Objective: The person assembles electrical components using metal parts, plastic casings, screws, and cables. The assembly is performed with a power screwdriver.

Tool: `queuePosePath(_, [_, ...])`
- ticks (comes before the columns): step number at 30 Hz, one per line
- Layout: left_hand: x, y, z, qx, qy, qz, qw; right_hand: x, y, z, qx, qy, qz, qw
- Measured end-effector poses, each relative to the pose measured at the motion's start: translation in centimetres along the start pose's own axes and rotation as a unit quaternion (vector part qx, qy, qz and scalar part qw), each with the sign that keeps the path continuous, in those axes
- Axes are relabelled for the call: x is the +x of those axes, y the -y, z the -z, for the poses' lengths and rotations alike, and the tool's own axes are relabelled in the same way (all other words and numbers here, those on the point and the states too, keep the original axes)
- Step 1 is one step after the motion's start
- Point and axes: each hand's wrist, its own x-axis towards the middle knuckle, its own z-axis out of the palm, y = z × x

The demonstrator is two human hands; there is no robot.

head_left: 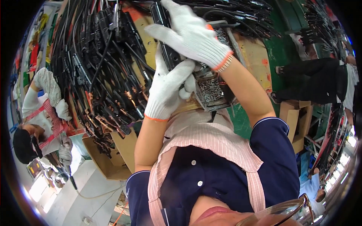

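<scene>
Head view: beside the screw box (pixel 217 106), left hand (pixel 167 88) curls round a black tube (pixel 171 54), right hand (pixel 198 39) loosely spread over it; a slack grip could drop it

White gloves (pixel 205 43), orange-edged; black part (pixel 160 16) — pink apron (pixel 211 136), white-striped — navy shirt (pixel 222 180).

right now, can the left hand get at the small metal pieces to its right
Probably yes: the small metal pieces lie close beside the left hand, apparently uncovered, though it seems to be holding a black part.
</scene>
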Motion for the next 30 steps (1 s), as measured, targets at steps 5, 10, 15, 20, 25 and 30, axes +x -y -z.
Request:
queuePosePath(5, [-0.2,2.8,-0.1,-0.147,-0.002,0.035,0.989,-8.0,-6.2,5.1,-0.160,-0.055,0.006,0.986])
queuePosePath(10, [0.0,5.3,0.5,-0.090,-0.039,0.062,0.993,-10.1,-6.6,4.7,-0.029,0.097,-0.232,0.968])
queuePosePath(15, [-0.2,4.8,1.0,-0.065,-0.029,0.079,0.994,-10.6,-6.7,7.0,0.274,0.033,-0.233,0.933])
queuePosePath(20, [-0.6,5.4,2.1,-0.204,0.025,0.067,0.976,-13.1,-7.8,10.8,0.570,-0.180,-0.099,0.796])
queuePosePath(25, [0.0,5.8,0.9,-0.121,-0.017,0.063,0.990,-12.7,-6.3,10.5,0.719,-0.286,-0.015,0.633])
queuePosePath(30, [0.2,5.0,0.3,-0.056,-0.081,0.083,0.992,-12.9,-5.3,8.1,0.673,-0.266,0.045,0.689])
